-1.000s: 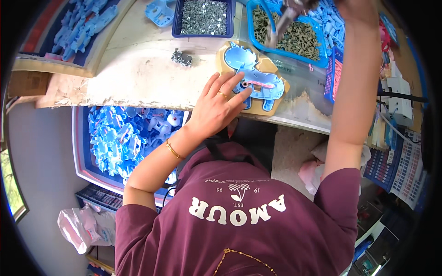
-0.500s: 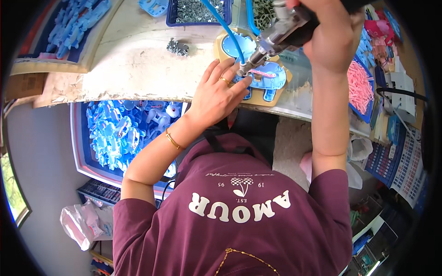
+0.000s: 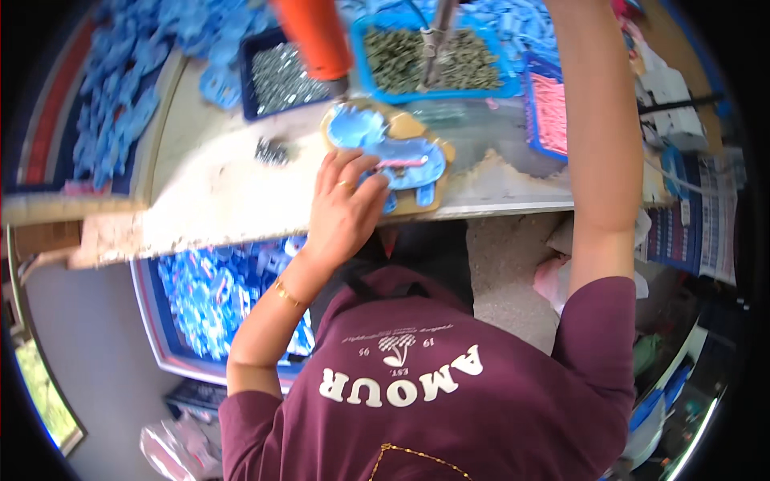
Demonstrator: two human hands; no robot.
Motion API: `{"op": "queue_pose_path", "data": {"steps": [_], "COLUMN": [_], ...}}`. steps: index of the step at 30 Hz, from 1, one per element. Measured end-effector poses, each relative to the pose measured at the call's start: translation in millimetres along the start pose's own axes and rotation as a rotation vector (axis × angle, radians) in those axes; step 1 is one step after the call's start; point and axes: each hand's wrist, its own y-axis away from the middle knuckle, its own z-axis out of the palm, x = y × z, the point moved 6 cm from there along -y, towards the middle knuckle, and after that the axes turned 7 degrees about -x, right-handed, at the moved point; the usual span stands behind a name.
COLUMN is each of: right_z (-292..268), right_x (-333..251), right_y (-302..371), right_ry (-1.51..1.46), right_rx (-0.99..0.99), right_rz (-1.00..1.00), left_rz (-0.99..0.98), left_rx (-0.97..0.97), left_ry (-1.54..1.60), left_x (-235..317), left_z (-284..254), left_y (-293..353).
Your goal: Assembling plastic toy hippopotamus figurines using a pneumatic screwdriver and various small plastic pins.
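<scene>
Head view: the left hand (image 3: 349, 210) lies on the blue shell (image 3: 405, 149) with loose, bent fingers. The shell sits in a tan holder (image 3: 411, 127) on the bench (image 3: 208, 160). An orange tool (image 3: 317, 40) now shows by the holder. The metal tool (image 3: 437, 48), no longer down at the shell, is over the tray (image 3: 401, 99), so the shell looks free of it. The right hand is out of sight; I cannot tell its grip.
</scene>
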Motion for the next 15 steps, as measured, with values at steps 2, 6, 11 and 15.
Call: {"op": "queue_pose_path", "data": {"steps": [2, 6, 11, 15], "right_z": [-12.7, -107.4, -239.4, -242.3], "right_x": [8.0, 83.6, 277.3, 331.4], "right_y": [1.4, 33.1, 145.6, 178.6], "right_ry": [0.069, 0.157, 0.773, 1.215], "right_rx": [-0.073, 0.054, -0.180, -0.182], "right_rz": [0.109, 0.286, 0.628, 0.831], "left_rz": [-0.064, -0.194, -0.784, -0.872], "left_rx": [-0.026, -0.258, -0.744, -0.535], "left_ry": [0.212, 0.530, 0.215, -0.184], "left_x": [-4.4, -16.2, -30.6, -34.5], "left_z": [-23.0, -96.6, -191.4, -201.8], "left_y": [-1.0, 15.0, 88.7, 125.6]}}
